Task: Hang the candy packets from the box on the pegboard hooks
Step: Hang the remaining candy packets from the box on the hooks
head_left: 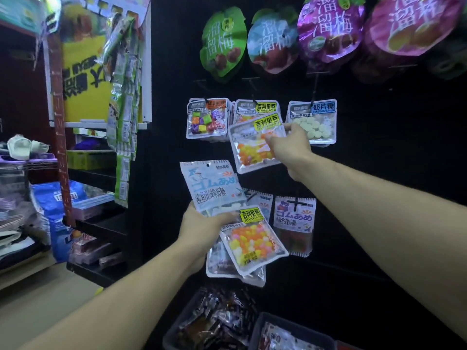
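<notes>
1. Candy packets are split between both hands in the head view. The right hand (290, 145), at frame centre, pinches a clear jelly-bean packet (255, 145) with a yellow label by its right edge, holding it tilted against the black pegboard (379, 173).
2. That packet lies just below the hanging jelly-bean stack (255, 108) on the middle hook, overlapping its lower part; whether its hole has reached the hook I cannot tell.
3. The left hand (202, 228), lower centre, grips a fanned bunch: a pale blue gummy packet (212, 185) on top, a second jelly-bean packet (252, 245) tilted below it, and at least one more clear packet (227, 269) behind.
4. On the board, a packet of multicoloured cubes (206, 120) hangs left of the middle hook and a milk-tablet packet (314, 122) right of it, partly behind the right hand.
5. Big leaf-shaped plum bags (223, 44) in green, blue and purple hang along the top of the frame.
6. A purple-printed gummy packet (294, 223) hangs lower, right of the left hand's bunch.
7. Dark bins (257, 332) of wrapped sweets sit at the bottom edge.
8. Left of the frame, store shelves (98, 178) hold blue bags and boxes, with a yellow poster (83, 92) and a hanging green sachet strip (123, 122) above.
</notes>
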The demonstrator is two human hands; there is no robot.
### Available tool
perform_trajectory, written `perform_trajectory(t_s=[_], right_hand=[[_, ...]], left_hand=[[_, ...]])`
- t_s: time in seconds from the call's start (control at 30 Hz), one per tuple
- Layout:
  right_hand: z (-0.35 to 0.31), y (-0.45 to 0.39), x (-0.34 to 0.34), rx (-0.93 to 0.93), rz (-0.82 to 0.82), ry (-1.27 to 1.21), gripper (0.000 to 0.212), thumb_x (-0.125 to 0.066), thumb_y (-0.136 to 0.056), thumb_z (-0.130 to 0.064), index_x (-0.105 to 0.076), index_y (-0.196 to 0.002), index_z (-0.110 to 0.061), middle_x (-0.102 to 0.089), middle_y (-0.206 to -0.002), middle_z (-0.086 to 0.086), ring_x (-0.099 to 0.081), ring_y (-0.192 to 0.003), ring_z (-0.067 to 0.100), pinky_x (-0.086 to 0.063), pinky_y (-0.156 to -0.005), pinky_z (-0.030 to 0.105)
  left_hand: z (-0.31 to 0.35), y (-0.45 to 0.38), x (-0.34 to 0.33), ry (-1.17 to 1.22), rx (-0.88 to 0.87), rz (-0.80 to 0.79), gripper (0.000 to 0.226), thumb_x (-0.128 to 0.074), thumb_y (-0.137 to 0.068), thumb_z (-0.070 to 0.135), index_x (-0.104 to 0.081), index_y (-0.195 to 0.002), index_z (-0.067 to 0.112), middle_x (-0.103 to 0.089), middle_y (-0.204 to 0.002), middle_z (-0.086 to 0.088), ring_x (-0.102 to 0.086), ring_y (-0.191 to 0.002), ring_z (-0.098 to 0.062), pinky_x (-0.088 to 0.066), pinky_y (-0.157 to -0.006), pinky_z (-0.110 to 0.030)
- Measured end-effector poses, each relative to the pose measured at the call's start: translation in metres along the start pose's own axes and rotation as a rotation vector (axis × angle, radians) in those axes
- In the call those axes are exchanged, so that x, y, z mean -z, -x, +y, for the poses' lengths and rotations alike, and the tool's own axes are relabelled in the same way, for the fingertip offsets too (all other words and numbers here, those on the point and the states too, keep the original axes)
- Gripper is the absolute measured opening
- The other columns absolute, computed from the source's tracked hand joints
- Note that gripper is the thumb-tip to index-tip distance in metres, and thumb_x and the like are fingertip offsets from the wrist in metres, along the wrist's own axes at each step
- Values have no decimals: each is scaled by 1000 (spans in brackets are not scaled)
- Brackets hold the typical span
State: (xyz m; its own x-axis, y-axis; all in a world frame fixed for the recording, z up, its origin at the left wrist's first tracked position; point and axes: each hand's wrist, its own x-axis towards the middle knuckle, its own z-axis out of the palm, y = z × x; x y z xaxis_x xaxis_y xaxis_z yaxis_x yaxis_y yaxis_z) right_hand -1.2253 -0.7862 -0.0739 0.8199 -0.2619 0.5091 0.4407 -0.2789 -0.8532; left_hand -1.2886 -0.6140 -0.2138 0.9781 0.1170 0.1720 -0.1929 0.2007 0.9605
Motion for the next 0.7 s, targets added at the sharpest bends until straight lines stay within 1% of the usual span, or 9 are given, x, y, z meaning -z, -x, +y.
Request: perform_trajectory(t_s=[0.13,0.2,0.27,0.3,0.43,0.5,0.57,0.63,0.7], right_hand=[[-6,-35,-21,47,140,-44,28,-70,-100,-17,-49,-117,-25,-67,-120,3,-69,-105,28,-60,-92,51],[-12,-45,-28,87,188,-62,40,-67,-101,-15,-48,-133,-30,-64,-122,-2,-67,-103,25,-60,-90,47],[-18,-51,-33,130,211,-43,56,-64,-103,-13,-41,-151,-33,-59,-122,-7,-60,-103,18,-52,-88,34],[-19,-56,-36,146,221,-36,59,-62,-104,-11,-39,-154,-32,-58,-120,-8,-57,-101,16,-49,-87,31],[-21,-66,-46,152,232,-44,59,-61,-104,-9,-42,-156,-31,-61,-114,-11,-57,-95,12,-51,-87,29],[-21,-69,-49,142,240,-19,57,-58,-106,-9,-43,-155,-31,-61,-101,-18,-56,-82,5,-52,-85,29],[-19,-73,-51,121,247,2,57,-55,-106,-7,-42,-156,-32,-52,-85,-24,-51,-71,0,-56,-84,33],[-15,-78,-53,92,254,26,59,-54,-106,-6,-41,-157,-33,-49,-83,-22,-50,-70,1,-59,-88,36],[-11,-84,-54,75,264,36,59,-53,-106,-6,-42,-156,-33,-46,-83,-20,-49,-69,2,-57,-90,35]], left_hand=[[-3,-6,8,-109,-27,-107,54,-89,-80,3,-62,-125,18,-83,-104,-2,-82,-88,-27,-65,-86,-49],[-4,-8,12,-122,-44,-135,54,-87,-83,1,-60,-126,20,-83,-105,-1,-82,-89,-25,-66,-83,-46],[-6,-10,15,-127,-48,-147,55,-85,-84,-2,-59,-127,20,-83,-105,0,-82,-88,-22,-66,-74,-38],[-7,-11,16,-132,-52,-152,56,-85,-84,-3,-59,-127,20,-83,-105,1,-82,-88,-21,-65,-72,-35],[-10,-16,22,-165,-58,-168,54,-84,-85,-2,-58,-125,23,-83,-102,5,-82,-88,-18,-64,-72,-32],[-11,-18,24,-181,-58,-167,54,-85,-85,-1,-58,-125,24,-83,-101,7,-82,-88,-17,-64,-72,-31],[-12,-20,25,-199,-64,-155,55,-86,-84,1,-58,-124,26,-83,-99,9,-82,-85,-14,-62,-67,-26],[-13,-22,25,-218,-67,-150,54,-87,-83,2,-59,-123,27,-83,-99,11,-81,-85,-11,-60,-62,-20],[-15,-23,26,-228,-62,-153,55,-87,-83,2,-59,-123,27,-83,-101,11,-81,-87,-10,-60,-66,-22]])
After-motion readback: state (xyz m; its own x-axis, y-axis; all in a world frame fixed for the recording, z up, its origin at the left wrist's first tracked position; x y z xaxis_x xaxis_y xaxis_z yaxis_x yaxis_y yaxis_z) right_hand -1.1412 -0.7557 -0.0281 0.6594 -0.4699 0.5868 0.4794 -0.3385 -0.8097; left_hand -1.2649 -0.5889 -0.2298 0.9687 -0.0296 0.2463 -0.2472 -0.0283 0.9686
